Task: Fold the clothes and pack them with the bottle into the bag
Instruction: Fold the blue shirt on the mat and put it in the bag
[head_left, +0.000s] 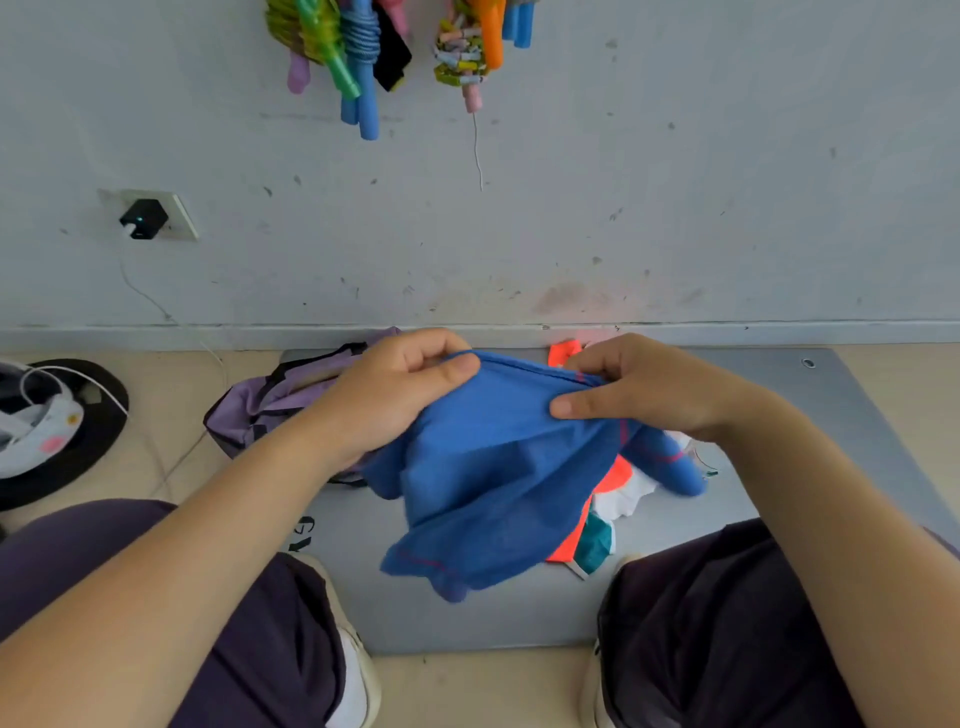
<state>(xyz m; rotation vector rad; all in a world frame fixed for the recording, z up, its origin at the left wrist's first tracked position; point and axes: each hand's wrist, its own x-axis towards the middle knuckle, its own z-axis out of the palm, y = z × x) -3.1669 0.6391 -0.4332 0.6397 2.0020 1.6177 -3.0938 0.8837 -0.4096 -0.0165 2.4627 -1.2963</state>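
Head view: both hands are holding a blue garment (493, 467) up over a grey mat (519, 618) — the left hand (400, 395) is pinching its top hem, the right hand (639, 384) is gripping the same hem beside it. A purple bag (275, 400) is lying at the left; orange and white clothes (613, 499) are lying underneath.

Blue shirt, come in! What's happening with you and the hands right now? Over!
Left hand and right hand both pinch blue shirt by its top edge. Shirt hangs unfolded. Purple bag lies beside, nothing blocking it.
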